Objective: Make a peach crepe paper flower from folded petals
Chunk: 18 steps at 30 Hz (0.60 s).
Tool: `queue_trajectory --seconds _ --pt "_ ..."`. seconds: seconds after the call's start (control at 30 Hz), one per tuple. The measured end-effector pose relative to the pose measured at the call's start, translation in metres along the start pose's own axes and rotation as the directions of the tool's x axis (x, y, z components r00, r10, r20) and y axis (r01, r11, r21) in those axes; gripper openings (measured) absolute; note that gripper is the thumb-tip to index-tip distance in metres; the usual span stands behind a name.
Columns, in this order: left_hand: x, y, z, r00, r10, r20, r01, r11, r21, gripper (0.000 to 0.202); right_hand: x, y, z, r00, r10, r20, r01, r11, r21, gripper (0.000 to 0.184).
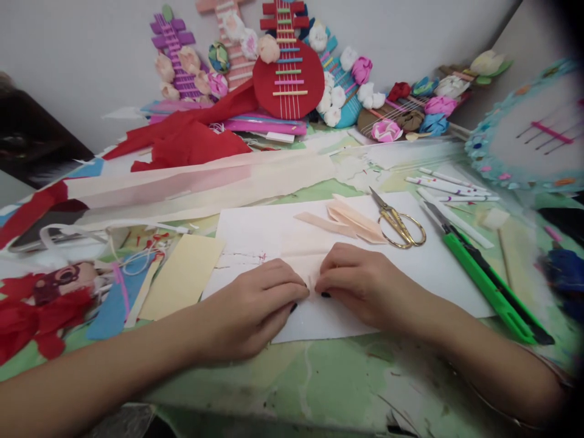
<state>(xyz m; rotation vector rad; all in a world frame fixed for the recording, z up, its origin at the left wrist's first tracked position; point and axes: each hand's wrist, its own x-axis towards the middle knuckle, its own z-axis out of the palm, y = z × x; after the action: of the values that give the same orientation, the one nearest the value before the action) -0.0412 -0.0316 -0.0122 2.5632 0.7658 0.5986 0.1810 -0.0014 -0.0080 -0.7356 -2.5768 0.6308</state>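
My left hand (269, 301) and my right hand (360, 283) meet over a white sheet (249, 228), fingertips pinched close together. Between them lies a pale peach piece of paper (303, 263), and both hands grip its near edge; the fingers hide part of it. Just beyond my right hand rest folded peach paper strips (349, 222). Gold-handled scissors (396, 222), blades slightly parted, lie to the right of the strips. A green utility knife (483, 274) with its blade out sits at the sheet's right edge.
Left of the sheet are a yellow card (185, 274), a blue strip (125, 298) and a red doll-like figure (50, 304). White paper sticks (451, 185) lie at right. Decorated paper instruments, including a red one (288, 79), line the wall behind red paper (191, 146).
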Motion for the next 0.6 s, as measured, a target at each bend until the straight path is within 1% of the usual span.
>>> queue_trajectory --seconds 0.07,0.13,0.23,0.3,0.33,0.4,0.5,0.6 --pt "0.001 -0.002 0.0 1.0 0.02 -0.014 -0.02 1.0 -0.015 0.028 -0.001 -0.005 0.0 0.998 -0.038 0.04 0.037 0.999 0.006 0.023" --pt "0.002 -0.002 0.0 0.999 0.034 -0.024 -0.035 0.999 -0.016 0.027 -0.002 -0.008 0.0 0.996 -0.041 0.073 0.041 0.999 -0.006 0.023" --pt "0.002 -0.002 0.0 0.998 0.046 -0.054 -0.047 0.999 -0.021 0.026 -0.001 -0.011 -0.003 0.995 -0.043 0.091 0.043 0.999 -0.001 0.024" --pt "0.002 -0.004 0.001 0.996 0.032 -0.088 -0.033 0.999 -0.013 0.026 -0.001 -0.011 -0.005 0.994 -0.059 0.089 0.057 0.998 0.027 0.025" --pt "0.002 -0.005 0.001 0.994 0.005 -0.107 -0.004 1.0 0.003 0.026 -0.001 -0.011 -0.007 0.994 -0.066 0.088 0.062 0.997 0.041 0.025" --pt "0.002 -0.009 0.001 0.987 -0.095 -0.131 0.102 0.994 0.046 0.025 -0.001 -0.011 -0.008 0.993 -0.069 0.093 0.063 0.996 0.065 0.024" --pt "0.003 -0.014 0.001 0.961 -0.25 -0.116 0.259 0.964 0.069 0.021 -0.002 -0.011 -0.009 0.993 -0.056 0.107 0.048 0.996 0.078 0.022" --pt "0.004 -0.017 -0.002 0.947 -0.311 -0.073 0.313 0.95 0.013 0.015 -0.004 -0.011 -0.008 0.995 -0.036 0.089 0.03 0.997 0.066 0.023"
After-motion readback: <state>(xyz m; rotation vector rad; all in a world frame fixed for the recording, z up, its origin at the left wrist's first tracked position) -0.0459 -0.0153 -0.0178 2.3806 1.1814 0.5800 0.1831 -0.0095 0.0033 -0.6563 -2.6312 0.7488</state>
